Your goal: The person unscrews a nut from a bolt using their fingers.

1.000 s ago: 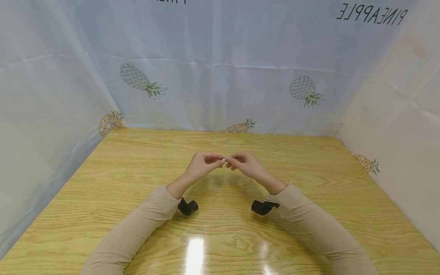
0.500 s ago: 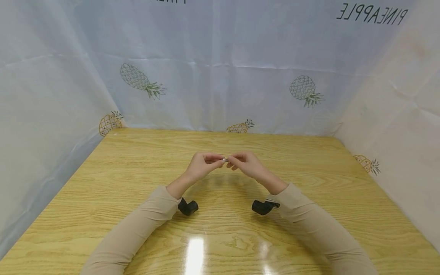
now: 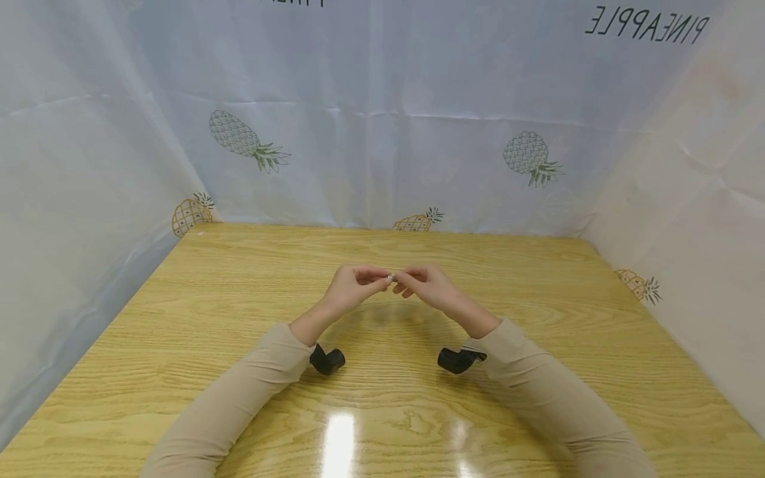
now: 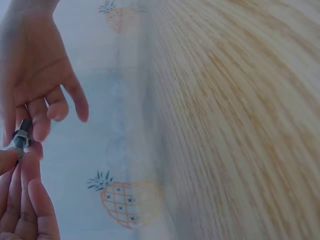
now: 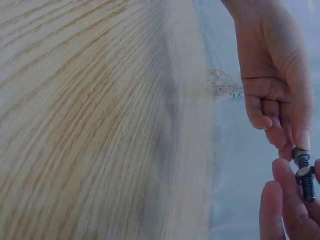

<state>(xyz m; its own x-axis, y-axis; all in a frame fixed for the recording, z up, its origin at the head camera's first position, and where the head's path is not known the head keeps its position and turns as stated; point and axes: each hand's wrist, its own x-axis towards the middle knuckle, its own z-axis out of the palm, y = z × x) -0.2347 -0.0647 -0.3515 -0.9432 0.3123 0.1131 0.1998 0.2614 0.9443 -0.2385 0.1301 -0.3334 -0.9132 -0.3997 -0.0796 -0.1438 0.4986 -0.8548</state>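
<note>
Above the middle of the table, my left hand [image 3: 346, 289] and my right hand [image 3: 435, 288] meet fingertip to fingertip. Between them is a small metal bolt [image 5: 309, 192] with a dark threaded shank. In the right wrist view, my left thumb and fingers pinch the bolt by its head. A hex nut [image 5: 304, 173] sits partway along the thread, and the fingers of my right hand are around it, the thumb at the frame's edge. The left wrist view shows the same nut [image 4: 21, 138], with the threaded end sticking out beyond it.
The wooden table [image 3: 251, 279] extends around both arms. A pineapple-print curtain [image 3: 382, 153] hangs behind it and along both sides. Black wrist mounts [image 3: 327, 359] protrude from under the beige sleeves [image 3: 239, 392].
Both arms stay in place. My right fingertips drew slightly away from the left, baring more of the bolt, then came back in toward it.
</note>
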